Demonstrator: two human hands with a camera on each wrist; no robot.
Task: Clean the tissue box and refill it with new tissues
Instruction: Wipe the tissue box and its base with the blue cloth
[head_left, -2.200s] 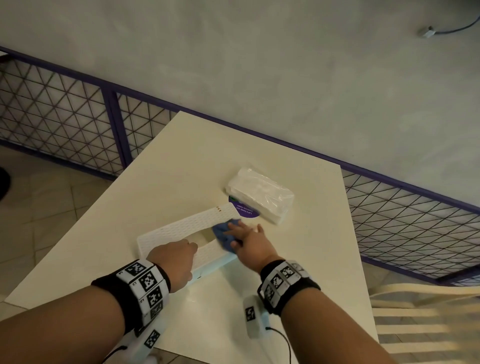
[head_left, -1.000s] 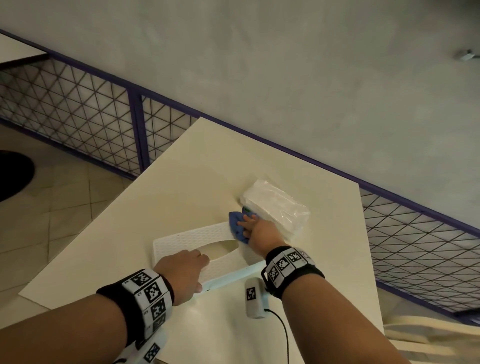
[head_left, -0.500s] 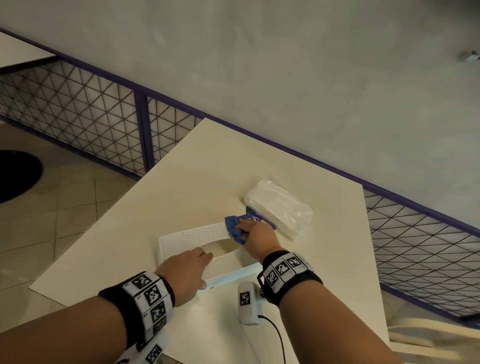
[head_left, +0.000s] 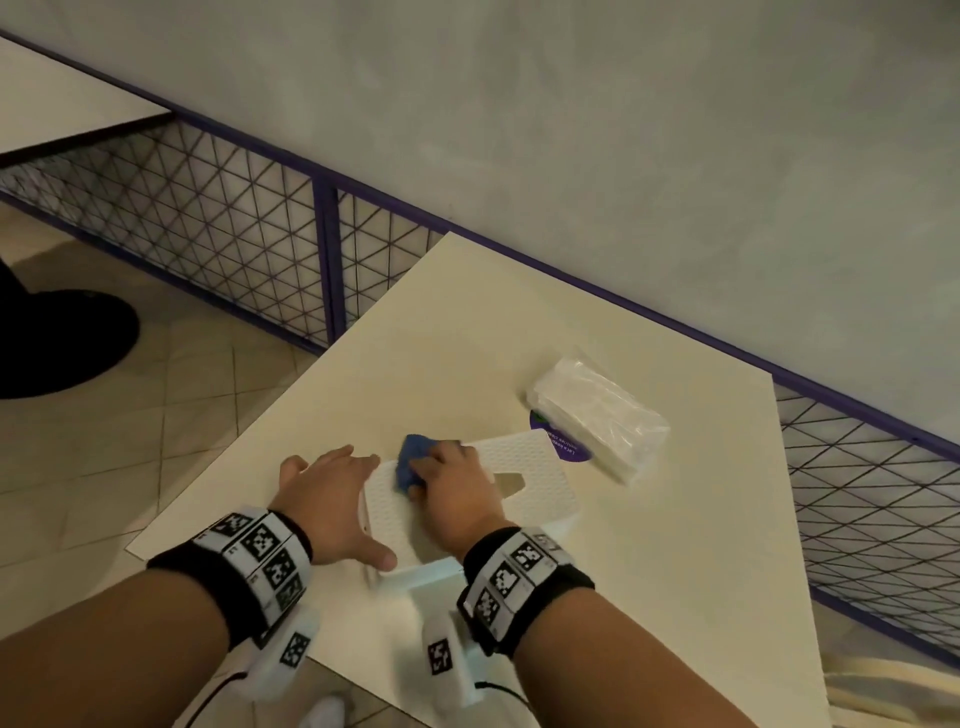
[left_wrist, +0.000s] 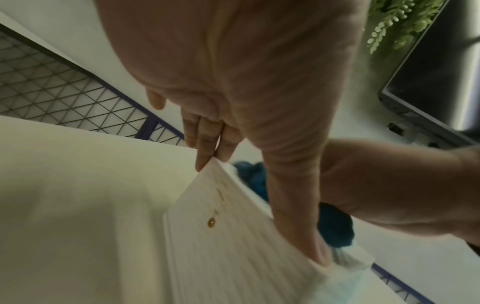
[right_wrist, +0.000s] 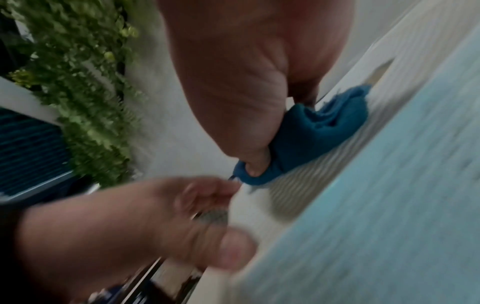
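Observation:
The white tissue box (head_left: 540, 483) lies on the cream table (head_left: 519, 322), its perforated top and cut-out opening facing up. My right hand (head_left: 441, 483) grips a blue cloth (head_left: 409, 465) and presses it on the left part of the top. Up close, the thumb of my right hand (right_wrist: 259, 123) digs into the cloth (right_wrist: 311, 131). My left hand (head_left: 332, 493) clamps the box's left end between thumb and fingers. In the left wrist view my left hand (left_wrist: 262, 212) spans that end of the box (left_wrist: 233, 236). A plastic-wrapped tissue pack (head_left: 602, 413) lies just beyond the box's right end.
A round purple sticker (head_left: 563, 447) shows on the table between box and pack. A purple wire-mesh railing (head_left: 322, 260) runs behind the table along a grey wall. A pale chair (head_left: 893, 686) stands at lower right. A black round base (head_left: 52, 343) sits on the tiled floor.
My right hand has carried the cloth from the box's end by the tissue pack to its left part. My left hand has shifted from the near edge to the left end.

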